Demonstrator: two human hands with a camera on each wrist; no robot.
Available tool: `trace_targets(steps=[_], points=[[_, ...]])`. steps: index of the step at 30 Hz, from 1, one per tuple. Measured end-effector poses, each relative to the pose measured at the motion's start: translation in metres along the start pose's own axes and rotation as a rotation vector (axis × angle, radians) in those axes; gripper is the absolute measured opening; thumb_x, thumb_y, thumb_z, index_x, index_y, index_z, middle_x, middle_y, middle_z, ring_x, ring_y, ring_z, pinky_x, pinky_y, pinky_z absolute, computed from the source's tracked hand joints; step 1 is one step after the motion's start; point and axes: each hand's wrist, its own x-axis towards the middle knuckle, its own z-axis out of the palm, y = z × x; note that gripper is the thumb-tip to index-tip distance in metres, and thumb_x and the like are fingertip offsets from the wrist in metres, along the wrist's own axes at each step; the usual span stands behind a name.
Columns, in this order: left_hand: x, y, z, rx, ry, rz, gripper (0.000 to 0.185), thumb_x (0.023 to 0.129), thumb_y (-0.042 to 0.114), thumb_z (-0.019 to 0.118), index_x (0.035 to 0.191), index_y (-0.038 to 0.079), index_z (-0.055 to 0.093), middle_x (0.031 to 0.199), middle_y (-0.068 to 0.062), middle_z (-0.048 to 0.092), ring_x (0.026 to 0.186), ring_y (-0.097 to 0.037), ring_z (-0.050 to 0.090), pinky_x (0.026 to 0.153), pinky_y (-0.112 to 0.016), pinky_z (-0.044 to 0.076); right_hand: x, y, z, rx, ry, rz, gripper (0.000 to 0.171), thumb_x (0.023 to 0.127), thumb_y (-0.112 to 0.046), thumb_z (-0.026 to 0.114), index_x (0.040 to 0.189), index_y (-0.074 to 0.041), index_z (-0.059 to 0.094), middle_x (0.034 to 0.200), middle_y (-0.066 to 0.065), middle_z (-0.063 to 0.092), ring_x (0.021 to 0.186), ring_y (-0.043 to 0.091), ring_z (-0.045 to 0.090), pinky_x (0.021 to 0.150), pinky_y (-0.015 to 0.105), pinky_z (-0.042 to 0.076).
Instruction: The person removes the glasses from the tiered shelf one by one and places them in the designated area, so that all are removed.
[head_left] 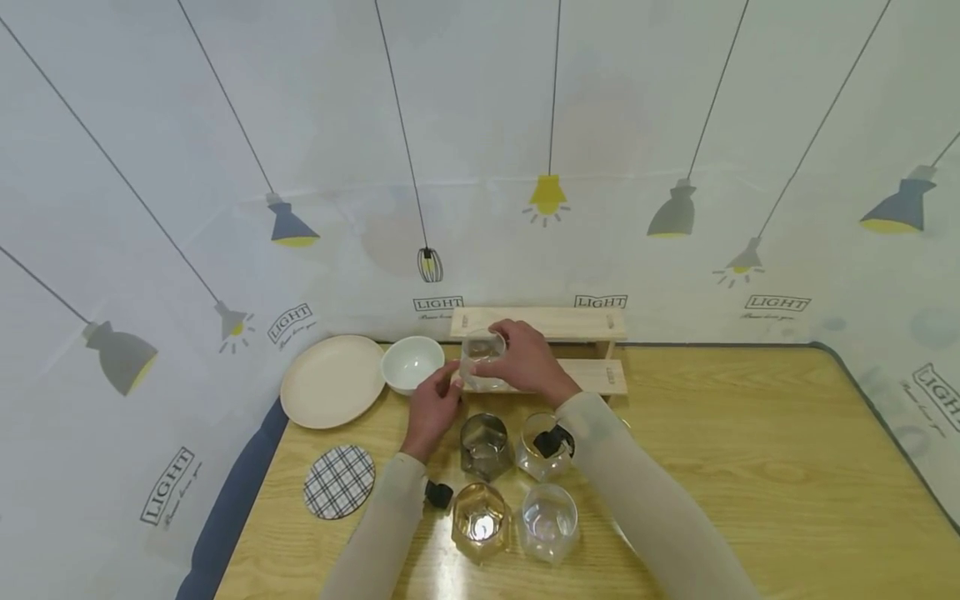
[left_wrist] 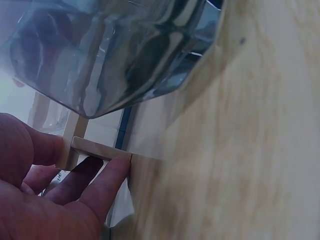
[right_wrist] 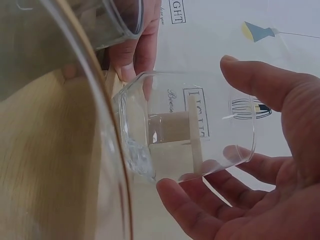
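At the front-left end of a two-tier wooden stand, my right hand holds a clear drinking glass. In the right wrist view the glass lies between thumb and fingers, its thick base toward the lower board; whether it touches the board I cannot tell. My left hand grips the left end of that lower board. The left wrist view has its thumb and fingers around the wooden end. A smoky grey glass stands just in front of the stand.
Nearer me stand an amber glass, an iridescent clear glass and another clear glass, partly behind my right wrist. To the left are a beige plate, a white bowl and a checked round coaster. A printed curtain backs the table.
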Motion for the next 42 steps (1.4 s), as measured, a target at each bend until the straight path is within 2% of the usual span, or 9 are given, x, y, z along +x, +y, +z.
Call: trace_targets(steps=[6, 14, 20, 23, 29, 33, 36, 42], points=[[-0.001, 0.001, 0.0, 0.005, 0.004, 0.02, 0.04, 0.103, 0.021, 0.069, 0.143, 0.021, 0.067, 0.153, -0.009, 0.061, 0.138, -0.031, 0.062, 0.114, -0.046, 0.054, -0.006, -0.001, -0.004, 0.063, 0.03, -0.019, 0.079, 0.081, -0.047, 0.09, 0.143, -0.007, 0.06, 0.131, 0.014, 0.067, 0.114, 0.03, 0.064, 0.096, 0.05, 0.057], [-0.002, 0.0, -0.001, 0.025, 0.006, 0.049, 0.04, 0.103, 0.019, 0.069, 0.143, 0.019, 0.067, 0.152, -0.01, 0.062, 0.137, -0.032, 0.062, 0.116, -0.047, 0.053, -0.024, -0.006, -0.015, 0.138, 0.051, -0.036, 0.072, 0.077, -0.052, 0.092, 0.132, -0.017, 0.062, 0.123, 0.01, 0.071, 0.104, 0.026, 0.064, 0.085, 0.043, 0.057], [-0.002, 0.0, -0.001, 0.014, -0.005, 0.034, 0.04, 0.103, 0.02, 0.068, 0.144, 0.019, 0.066, 0.154, -0.01, 0.06, 0.136, -0.032, 0.063, 0.112, -0.047, 0.056, -0.043, -0.008, -0.026, 0.179, 0.078, -0.054, 0.07, 0.077, -0.051, 0.092, 0.132, -0.019, 0.062, 0.129, 0.003, 0.071, 0.123, 0.028, 0.066, 0.101, 0.05, 0.059], [-0.003, 0.001, -0.001, 0.005, -0.01, 0.006, 0.04, 0.104, 0.022, 0.067, 0.145, 0.021, 0.065, 0.155, -0.008, 0.059, 0.135, -0.032, 0.064, 0.108, -0.047, 0.059, -0.055, -0.009, -0.033, 0.204, 0.087, -0.055, 0.069, 0.077, -0.052, 0.092, 0.132, -0.023, 0.062, 0.131, -0.001, 0.069, 0.127, 0.03, 0.065, 0.102, 0.052, 0.059], [-0.005, 0.002, -0.001, -0.032, -0.015, 0.004, 0.04, 0.105, 0.02, 0.066, 0.145, 0.02, 0.065, 0.153, -0.011, 0.061, 0.129, -0.032, 0.068, 0.096, -0.041, 0.065, -0.082, -0.009, -0.047, 0.297, 0.092, -0.069, 0.072, 0.078, -0.044, 0.094, 0.137, -0.022, 0.061, 0.134, 0.002, 0.066, 0.12, 0.032, 0.069, 0.104, 0.05, 0.061], [-0.006, 0.002, -0.001, -0.077, -0.023, 0.006, 0.039, 0.105, 0.018, 0.065, 0.145, 0.018, 0.065, 0.147, -0.016, 0.065, 0.119, -0.033, 0.072, 0.085, -0.034, 0.068, -0.101, -0.005, -0.058, 0.304, 0.101, -0.069, 0.073, 0.08, -0.04, 0.094, 0.141, -0.02, 0.06, 0.138, 0.004, 0.064, 0.121, 0.03, 0.067, 0.107, 0.05, 0.06], [-0.006, 0.003, -0.001, -0.077, -0.021, 0.015, 0.039, 0.105, 0.017, 0.066, 0.144, 0.018, 0.065, 0.145, -0.017, 0.066, 0.117, -0.033, 0.072, 0.084, -0.033, 0.068, -0.113, 0.002, -0.064, 0.307, 0.102, -0.077, 0.073, 0.081, -0.037, 0.093, 0.143, -0.02, 0.059, 0.14, 0.005, 0.064, 0.121, 0.03, 0.068, 0.103, 0.047, 0.062], [-0.008, 0.004, 0.0, -0.064, -0.023, 0.017, 0.04, 0.105, 0.018, 0.066, 0.145, 0.018, 0.065, 0.142, -0.019, 0.068, 0.118, -0.033, 0.072, 0.084, -0.034, 0.068, -0.135, 0.019, -0.072, 0.27, 0.136, -0.128, 0.066, 0.082, -0.032, 0.093, 0.138, -0.018, 0.062, 0.132, 0.005, 0.069, 0.114, 0.026, 0.069, 0.098, 0.042, 0.065]])
